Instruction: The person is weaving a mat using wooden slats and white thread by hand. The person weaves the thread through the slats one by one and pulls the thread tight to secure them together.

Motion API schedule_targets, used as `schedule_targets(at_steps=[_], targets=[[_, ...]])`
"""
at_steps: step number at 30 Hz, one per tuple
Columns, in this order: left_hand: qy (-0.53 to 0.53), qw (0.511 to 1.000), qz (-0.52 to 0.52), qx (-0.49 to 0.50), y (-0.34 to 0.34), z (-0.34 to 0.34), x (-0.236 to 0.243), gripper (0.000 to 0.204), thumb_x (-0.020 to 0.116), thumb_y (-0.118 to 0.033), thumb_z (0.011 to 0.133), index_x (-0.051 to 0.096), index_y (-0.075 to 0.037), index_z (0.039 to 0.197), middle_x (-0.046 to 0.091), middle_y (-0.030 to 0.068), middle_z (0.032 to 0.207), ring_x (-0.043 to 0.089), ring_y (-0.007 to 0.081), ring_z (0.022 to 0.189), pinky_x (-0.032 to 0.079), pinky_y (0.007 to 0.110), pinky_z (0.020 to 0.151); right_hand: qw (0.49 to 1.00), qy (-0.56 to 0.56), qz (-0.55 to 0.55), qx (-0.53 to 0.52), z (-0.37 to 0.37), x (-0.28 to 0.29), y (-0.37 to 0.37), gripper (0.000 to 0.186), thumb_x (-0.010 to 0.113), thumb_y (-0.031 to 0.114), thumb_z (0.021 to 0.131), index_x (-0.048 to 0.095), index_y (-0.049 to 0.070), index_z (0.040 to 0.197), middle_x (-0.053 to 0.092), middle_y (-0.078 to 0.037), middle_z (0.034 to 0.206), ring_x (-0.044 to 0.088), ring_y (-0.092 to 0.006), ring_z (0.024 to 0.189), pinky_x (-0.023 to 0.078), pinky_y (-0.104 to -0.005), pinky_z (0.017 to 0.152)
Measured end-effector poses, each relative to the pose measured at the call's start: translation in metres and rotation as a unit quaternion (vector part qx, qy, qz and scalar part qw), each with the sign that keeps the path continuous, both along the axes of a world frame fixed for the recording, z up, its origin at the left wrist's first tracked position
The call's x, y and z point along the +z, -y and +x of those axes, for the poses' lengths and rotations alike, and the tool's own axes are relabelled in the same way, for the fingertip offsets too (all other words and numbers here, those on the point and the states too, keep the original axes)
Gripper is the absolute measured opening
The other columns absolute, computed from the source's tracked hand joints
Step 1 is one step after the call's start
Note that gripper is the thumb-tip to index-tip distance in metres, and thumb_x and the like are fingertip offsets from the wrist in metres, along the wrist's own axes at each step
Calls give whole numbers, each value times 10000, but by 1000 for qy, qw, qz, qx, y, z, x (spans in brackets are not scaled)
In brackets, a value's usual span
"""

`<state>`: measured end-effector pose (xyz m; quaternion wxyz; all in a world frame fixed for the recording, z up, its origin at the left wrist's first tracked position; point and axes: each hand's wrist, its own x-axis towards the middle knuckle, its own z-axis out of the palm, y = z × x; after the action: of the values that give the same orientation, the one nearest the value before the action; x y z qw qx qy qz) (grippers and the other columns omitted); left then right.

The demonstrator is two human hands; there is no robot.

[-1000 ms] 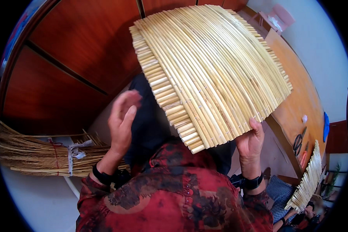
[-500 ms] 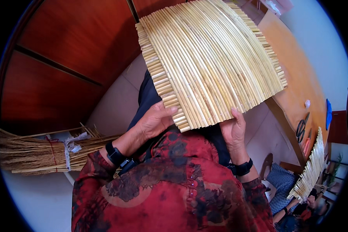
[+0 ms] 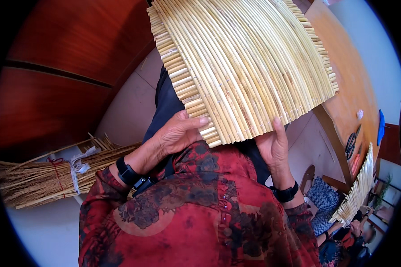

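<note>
Left hand (image 3: pixel 176 134) has the reed mat (image 3: pixel 243 66) pinched at its near left corner, thumb on top, and the right hand (image 3: pixel 274 146) grips the near edge further along, so it's basically held out over the dark trousers (image 3: pixel 166 107). Fingers are mostly tucked underneath, can't tell how spread they are. Tied bundle of dried stalks (image 3: pixel 40 181) sits off to the left, btw.

2 stalk mats (image 3: pixel 249 71) (image 3: pixel 354 191), 1 straw bundle (image 3: pixel 38 180), 1 pair of scissors (image 3: pixel 351 141)
</note>
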<state>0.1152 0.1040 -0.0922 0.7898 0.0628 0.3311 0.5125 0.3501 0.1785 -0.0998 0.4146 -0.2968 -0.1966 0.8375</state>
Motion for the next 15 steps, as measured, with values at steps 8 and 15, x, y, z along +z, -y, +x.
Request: schedule_targets(at_steps=[8,15], targets=[[25,1000,1,10,0,8,7,594,632,45,774,385,-34,1309,518,118,1252,513,236,1165,420,418,999,999,23,20,9,-3,8,-1,561,483,229,915,269,-13,1375,405,-158,1364,421,-295,1245,369,-479,1014],[-13,998,-8,56,0,18,0,548,611,78,761,431,-22,1268,559,113,1199,555,236,1110,452,409,964,1000,20,-3,21,-2,6,-2,523,460,196,914,287,-27,1354,422,-177,1342,451,-308,1217,390,-478,1001]])
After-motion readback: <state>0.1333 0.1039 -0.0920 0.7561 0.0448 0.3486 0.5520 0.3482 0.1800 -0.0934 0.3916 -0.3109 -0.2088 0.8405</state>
